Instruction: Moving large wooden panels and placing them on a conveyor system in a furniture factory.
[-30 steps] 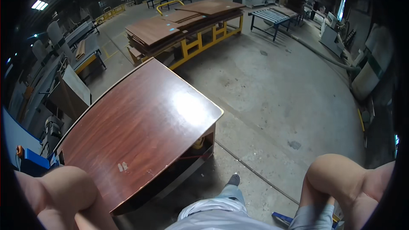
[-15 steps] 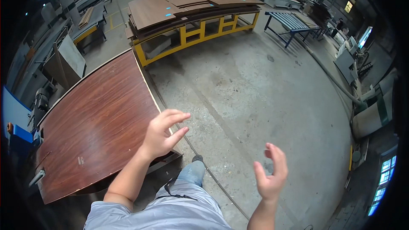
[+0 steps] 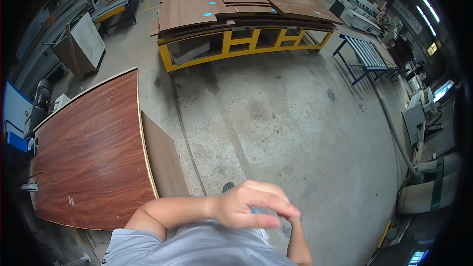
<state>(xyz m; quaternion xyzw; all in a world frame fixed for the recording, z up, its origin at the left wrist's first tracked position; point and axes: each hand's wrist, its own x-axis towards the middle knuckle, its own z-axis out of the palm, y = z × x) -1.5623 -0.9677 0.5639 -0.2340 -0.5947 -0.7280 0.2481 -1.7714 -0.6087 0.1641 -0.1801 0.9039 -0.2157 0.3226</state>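
My left hand reaches across the front of my body, its fingers bent and its thumb held apart from them. Nothing shows in its grasp. Behind its fingertips my right hand is mostly hidden; only the wrist and forearm show, and its fingers cannot be made out. Nearest to my left forearm lies a large panel with a glossy reddish-brown wood grain and a pale edge, at the left. I see neither hand touching it.
Ahead, a yellow metal frame bears stacked brown wood sheets with small blue tags. A blue roller conveyor stands at the far right. Concrete floor lies between. A cable runs along it beside the panel.
My left hand has swung right and lower, crossing in front of my right hand, which was visible with curled fingers before. The view has turned left and moved closer to the stacked sheets.
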